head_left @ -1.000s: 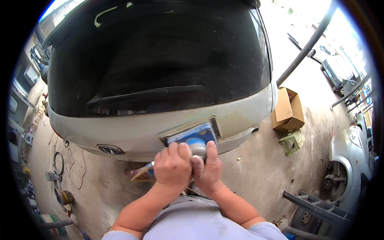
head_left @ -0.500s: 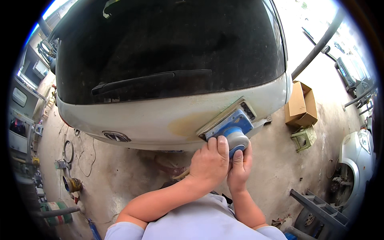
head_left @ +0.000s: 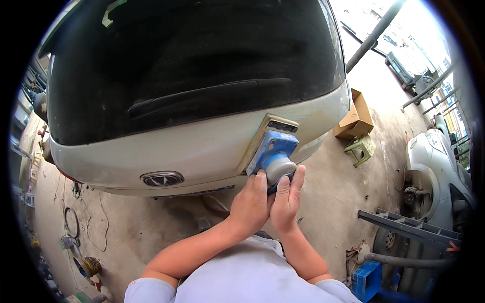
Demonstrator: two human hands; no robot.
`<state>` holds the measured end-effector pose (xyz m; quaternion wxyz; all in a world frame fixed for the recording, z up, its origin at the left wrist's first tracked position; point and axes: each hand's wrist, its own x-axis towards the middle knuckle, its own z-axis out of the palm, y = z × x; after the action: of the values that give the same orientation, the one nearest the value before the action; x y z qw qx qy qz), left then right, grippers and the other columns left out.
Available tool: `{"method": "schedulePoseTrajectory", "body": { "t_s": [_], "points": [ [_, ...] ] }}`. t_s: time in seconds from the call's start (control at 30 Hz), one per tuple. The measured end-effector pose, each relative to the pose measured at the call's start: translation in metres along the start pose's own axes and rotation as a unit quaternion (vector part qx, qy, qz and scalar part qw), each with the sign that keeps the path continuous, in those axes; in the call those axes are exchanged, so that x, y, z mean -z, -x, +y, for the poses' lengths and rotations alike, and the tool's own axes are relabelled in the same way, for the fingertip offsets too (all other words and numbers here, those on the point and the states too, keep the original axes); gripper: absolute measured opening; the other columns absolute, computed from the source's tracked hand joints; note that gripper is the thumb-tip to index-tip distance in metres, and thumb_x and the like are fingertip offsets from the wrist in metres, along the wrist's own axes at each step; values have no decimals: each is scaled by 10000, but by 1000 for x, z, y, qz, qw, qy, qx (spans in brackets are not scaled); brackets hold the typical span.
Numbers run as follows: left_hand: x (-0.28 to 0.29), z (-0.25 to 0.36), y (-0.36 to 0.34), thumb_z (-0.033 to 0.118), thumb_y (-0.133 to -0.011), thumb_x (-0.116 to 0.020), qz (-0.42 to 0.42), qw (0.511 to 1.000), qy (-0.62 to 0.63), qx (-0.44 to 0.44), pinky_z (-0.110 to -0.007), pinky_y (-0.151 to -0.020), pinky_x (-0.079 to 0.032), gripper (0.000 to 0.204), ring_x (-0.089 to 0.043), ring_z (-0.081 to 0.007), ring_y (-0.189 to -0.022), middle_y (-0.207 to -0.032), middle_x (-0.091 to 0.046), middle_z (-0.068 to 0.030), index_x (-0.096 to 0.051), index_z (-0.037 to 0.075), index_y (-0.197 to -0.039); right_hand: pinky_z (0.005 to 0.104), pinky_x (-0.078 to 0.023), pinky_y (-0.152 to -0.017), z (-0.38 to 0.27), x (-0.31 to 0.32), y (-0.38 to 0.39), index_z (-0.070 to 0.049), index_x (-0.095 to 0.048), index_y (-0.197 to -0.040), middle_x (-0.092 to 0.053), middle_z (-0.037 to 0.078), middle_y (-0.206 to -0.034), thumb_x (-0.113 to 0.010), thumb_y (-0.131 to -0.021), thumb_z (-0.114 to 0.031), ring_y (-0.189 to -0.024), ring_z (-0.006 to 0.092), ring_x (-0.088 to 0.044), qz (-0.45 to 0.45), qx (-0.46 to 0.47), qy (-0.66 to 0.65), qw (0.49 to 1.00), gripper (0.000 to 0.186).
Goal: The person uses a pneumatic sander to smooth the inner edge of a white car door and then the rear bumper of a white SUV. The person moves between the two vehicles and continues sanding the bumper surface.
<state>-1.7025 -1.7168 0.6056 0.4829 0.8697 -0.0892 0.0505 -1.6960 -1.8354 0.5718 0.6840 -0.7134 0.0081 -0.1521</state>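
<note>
Both hands grip a blue and grey power sander (head_left: 273,156) whose rectangular pad lies flat against the white rear hatch (head_left: 202,151) of a car. My left hand (head_left: 250,202) wraps the sander's grey round body from the left. Against its right side presses my right hand (head_left: 286,199), fingers pointing up. The sander sits below the dark rear window (head_left: 192,65), right of the oval badge (head_left: 161,178) and below the rear wiper (head_left: 207,96).
A cardboard box (head_left: 356,117) and a green block (head_left: 359,149) sit on the concrete floor at right. Another white car (head_left: 434,166) stands at far right, with a grey metal rack (head_left: 409,230) and blue crate (head_left: 368,280) below it. Cables and small tools (head_left: 76,237) lie at left.
Both hands and the sander have moved rightward along the hatch panel, from near its middle to the right part under the window corner. My view has drawn closer to the car.
</note>
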Motion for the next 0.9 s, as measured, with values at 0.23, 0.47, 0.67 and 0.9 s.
{"method": "schedulePoseTrajectory", "body": {
  "t_s": [0.23,0.47,0.67,0.9],
  "points": [
    [36,-38,22,197,-1026,-572,-31,992,119,-30,-536,-816,-555,385,-647,-462,-990,-1148,-612,-270,-475,-40,-1312,374,-355,-1180,-51,-68,13,93,-128,-1632,-453,246,-1521,-777,-970,-431,-1378,283,-465,35,-46,217,974,1065],
    [99,-57,63,116,-908,-723,-45,993,16,-107,-501,-756,-545,197,-649,-396,-925,-976,-639,-186,-608,10,-1028,417,-397,-1160,-16,-87,6,132,-327,-1551,-515,312,-1482,-799,-937,-328,-1356,373,-532,205,97,278,933,901],
    [160,-119,77,77,-896,-747,7,983,-41,-180,-444,-691,-570,80,-693,-354,-815,-888,-694,-143,-703,34,-947,415,-447,-1123,-15,-64,-16,129,-341,-1536,-547,301,-1460,-937,-788,-449,-1322,358,-578,259,15,292,921,1117],
    [243,-55,-45,8,-886,-736,226,907,-114,-336,-380,-693,-556,83,-694,-318,-791,-882,-706,-144,-697,2,-960,426,-553,-909,16,-102,53,17,-372,-1461,-663,232,-1199,-959,-768,-388,-1054,343,-685,175,83,278,941,995]
  ]
}}
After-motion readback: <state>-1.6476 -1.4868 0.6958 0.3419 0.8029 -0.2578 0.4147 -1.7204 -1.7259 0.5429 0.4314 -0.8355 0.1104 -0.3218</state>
